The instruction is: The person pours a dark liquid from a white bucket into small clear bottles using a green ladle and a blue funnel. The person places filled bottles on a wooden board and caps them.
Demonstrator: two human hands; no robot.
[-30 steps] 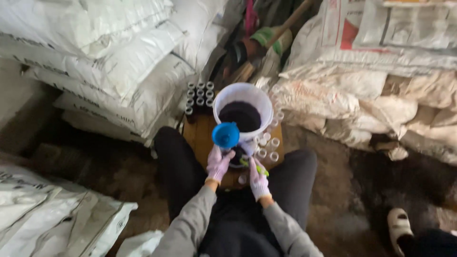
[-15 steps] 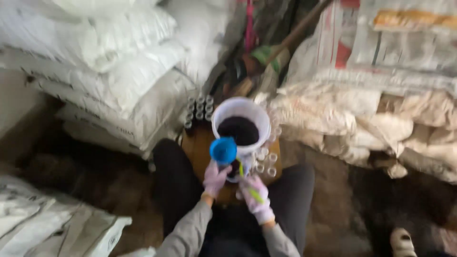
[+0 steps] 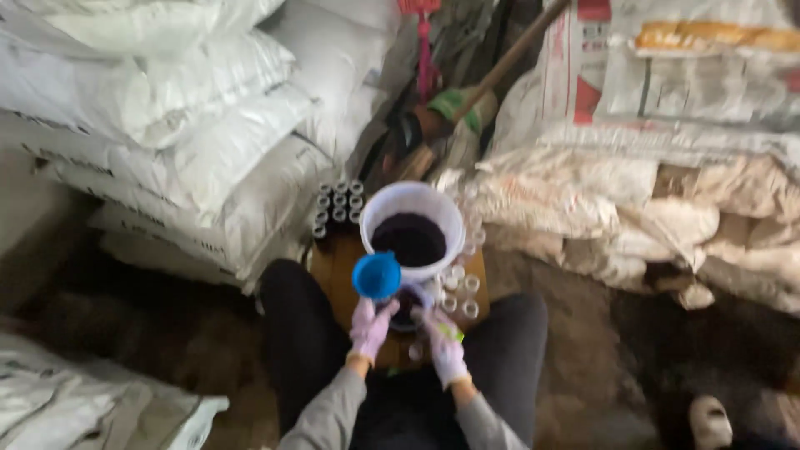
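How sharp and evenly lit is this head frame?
Head view: motion blur softens everything; the white bucket, blue funnel and both gloved hands, left hand and right hand, stay readable; white sacks look bright, floor dark.

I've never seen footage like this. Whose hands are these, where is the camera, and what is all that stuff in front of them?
There is no machine here: a person wears a camera on the head, so the one view looks down at their own lap and arms. The person sits low with knees apart, wearing pale gloves. The left hand holds or steadies a blue funnel. The right hand grips something small with a bit of green on it; the picture is too blurred to say what. Between the hands sits a small container with dark contents. Just beyond is a white bucket filled with dark material, on a low brown board. Small clear vials lie beside it, and darker tubes stand in rows behind. Stacked white sacks surround the spot.
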